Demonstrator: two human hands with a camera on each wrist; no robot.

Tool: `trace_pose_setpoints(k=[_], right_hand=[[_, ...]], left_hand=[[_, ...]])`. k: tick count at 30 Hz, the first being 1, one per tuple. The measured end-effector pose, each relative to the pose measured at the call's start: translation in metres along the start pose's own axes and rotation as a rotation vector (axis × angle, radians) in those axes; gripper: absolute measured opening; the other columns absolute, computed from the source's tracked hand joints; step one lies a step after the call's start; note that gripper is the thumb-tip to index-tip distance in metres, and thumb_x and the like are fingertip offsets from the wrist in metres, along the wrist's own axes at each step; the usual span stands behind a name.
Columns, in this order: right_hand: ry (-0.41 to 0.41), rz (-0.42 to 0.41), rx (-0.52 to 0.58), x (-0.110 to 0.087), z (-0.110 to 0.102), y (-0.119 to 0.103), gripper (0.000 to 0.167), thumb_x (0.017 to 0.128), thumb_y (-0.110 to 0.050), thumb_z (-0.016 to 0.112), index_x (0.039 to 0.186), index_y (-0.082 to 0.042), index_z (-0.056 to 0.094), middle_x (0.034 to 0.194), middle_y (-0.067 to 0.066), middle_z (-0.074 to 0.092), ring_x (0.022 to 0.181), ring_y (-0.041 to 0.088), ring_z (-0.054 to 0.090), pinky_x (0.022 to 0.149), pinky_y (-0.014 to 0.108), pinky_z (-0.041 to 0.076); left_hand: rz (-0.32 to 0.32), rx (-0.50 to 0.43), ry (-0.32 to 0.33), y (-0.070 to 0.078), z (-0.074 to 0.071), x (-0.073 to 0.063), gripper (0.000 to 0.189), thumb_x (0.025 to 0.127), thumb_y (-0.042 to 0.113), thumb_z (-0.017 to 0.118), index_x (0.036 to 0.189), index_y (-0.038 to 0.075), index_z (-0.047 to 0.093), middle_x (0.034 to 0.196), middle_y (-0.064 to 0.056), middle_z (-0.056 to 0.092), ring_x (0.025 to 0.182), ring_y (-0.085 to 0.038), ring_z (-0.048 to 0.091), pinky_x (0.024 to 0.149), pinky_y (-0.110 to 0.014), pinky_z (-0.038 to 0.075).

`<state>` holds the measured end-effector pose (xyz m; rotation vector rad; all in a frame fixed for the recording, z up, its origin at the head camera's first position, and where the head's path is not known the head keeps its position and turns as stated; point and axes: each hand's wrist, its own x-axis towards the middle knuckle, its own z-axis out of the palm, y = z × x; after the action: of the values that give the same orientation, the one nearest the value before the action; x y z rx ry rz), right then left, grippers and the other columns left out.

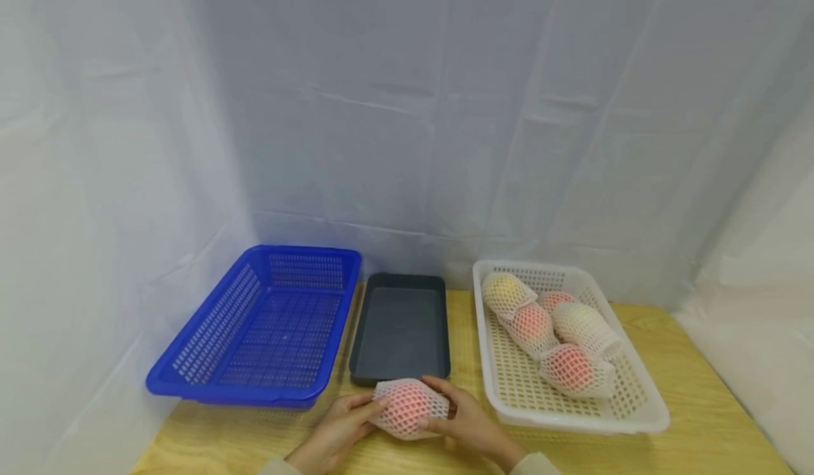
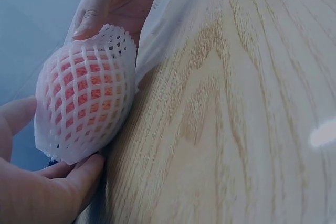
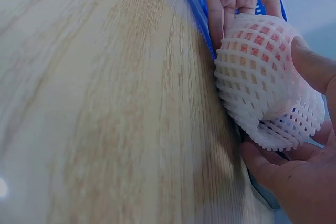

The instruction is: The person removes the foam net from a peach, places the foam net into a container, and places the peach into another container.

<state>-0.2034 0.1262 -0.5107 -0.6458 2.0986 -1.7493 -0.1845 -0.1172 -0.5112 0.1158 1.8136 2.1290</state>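
A round reddish fruit in a white foam net sleeve is between my two hands near the table's front edge, just in front of the dark tray. My left hand holds the left end of the sleeve, with the thumb on its near side. At the right end my right hand grips it, thumb in front and fingers behind. In the right wrist view, the sleeve's loose open end lies close to the right fingers. The net covers the fruit, so its exact kind is unclear.
A dark rectangular tray lies behind the hands. To the left stands a blue plastic basket with nothing inside. On the right, a white basket holds several net-wrapped fruits. White sheeting hangs around the wooden table.
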Motion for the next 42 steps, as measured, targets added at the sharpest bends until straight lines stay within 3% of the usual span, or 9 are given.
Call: trace_pose_setpoints(k=[5,11,18,23,27,32,39,42], right_hand=[[0.003,0.012,-0.007,-0.001,-0.001,-0.003,0.071,0.088,-0.022,0.071,0.143,0.007,0.035,0.141,0.026,0.043,0.112,0.022,0.057,0.086,0.022,0.052],[0.057,-0.018,-0.08,-0.003,-0.002,-0.007,0.068,0.086,-0.02,0.073,0.139,0.008,0.041,0.139,0.027,0.047,0.122,0.035,0.05,0.09,0.021,0.048],[0.091,-0.061,-0.01,-0.006,-0.002,-0.021,0.068,0.085,-0.011,0.073,0.137,0.015,0.038,0.138,0.037,0.039,0.123,0.051,0.044,0.094,0.038,0.05],[0.137,-0.06,-0.094,-0.008,-0.001,-0.032,0.066,0.087,-0.015,0.072,0.138,0.012,0.04,0.141,0.032,0.041,0.13,0.047,0.039,0.103,0.054,0.04],[0.178,-0.063,-0.146,-0.008,-0.002,-0.043,0.063,0.088,-0.019,0.071,0.138,0.007,0.043,0.142,0.026,0.043,0.133,0.043,0.036,0.106,0.059,0.032],[0.203,-0.072,-0.154,-0.012,-0.009,-0.061,0.061,0.088,-0.018,0.07,0.14,0.001,0.043,0.145,0.022,0.042,0.135,0.04,0.035,0.108,0.057,0.031],[0.252,-0.119,-0.152,-0.02,-0.03,-0.074,0.062,0.089,-0.015,0.068,0.142,-0.001,0.04,0.147,0.016,0.04,0.138,0.038,0.032,0.11,0.053,0.03],[0.287,-0.171,-0.163,-0.024,-0.04,-0.074,0.06,0.09,-0.01,0.067,0.142,0.002,0.039,0.147,0.018,0.041,0.137,0.039,0.032,0.109,0.052,0.031]], left_hand=[[-0.007,0.042,0.053,0.005,-0.002,-0.002,0.058,0.095,0.018,0.059,0.131,-0.023,0.039,0.126,-0.023,0.057,0.114,-0.021,0.055,0.099,-0.038,0.047],[0.017,0.128,0.138,0.022,-0.003,-0.002,0.061,0.095,0.021,0.06,0.133,-0.021,0.038,0.133,-0.033,0.048,0.122,-0.031,0.049,0.103,-0.043,0.043],[0.031,0.229,0.185,0.027,0.0,-0.005,0.059,0.093,0.022,0.063,0.132,-0.018,0.043,0.131,-0.032,0.051,0.122,-0.036,0.05,0.102,-0.045,0.044],[0.093,0.268,0.221,0.031,0.008,-0.006,0.056,0.091,0.021,0.066,0.131,-0.015,0.047,0.131,-0.03,0.052,0.125,-0.04,0.048,0.103,-0.046,0.043],[0.121,0.24,0.211,0.041,0.012,-0.007,0.057,0.091,0.018,0.065,0.133,-0.015,0.044,0.136,-0.03,0.047,0.13,-0.043,0.041,0.106,-0.045,0.038],[0.139,0.192,0.175,0.062,0.012,-0.011,0.059,0.09,0.017,0.067,0.138,-0.009,0.042,0.142,-0.026,0.044,0.135,-0.04,0.035,0.109,-0.046,0.033],[0.18,0.243,0.133,0.094,-0.005,-0.017,0.064,0.088,0.015,0.069,0.143,0.001,0.04,0.148,-0.016,0.039,0.139,-0.033,0.03,0.113,-0.044,0.027],[0.176,0.276,0.15,0.103,-0.013,-0.02,0.067,0.088,0.02,0.07,0.145,0.006,0.038,0.15,-0.012,0.038,0.14,-0.031,0.029,0.113,-0.044,0.026]])
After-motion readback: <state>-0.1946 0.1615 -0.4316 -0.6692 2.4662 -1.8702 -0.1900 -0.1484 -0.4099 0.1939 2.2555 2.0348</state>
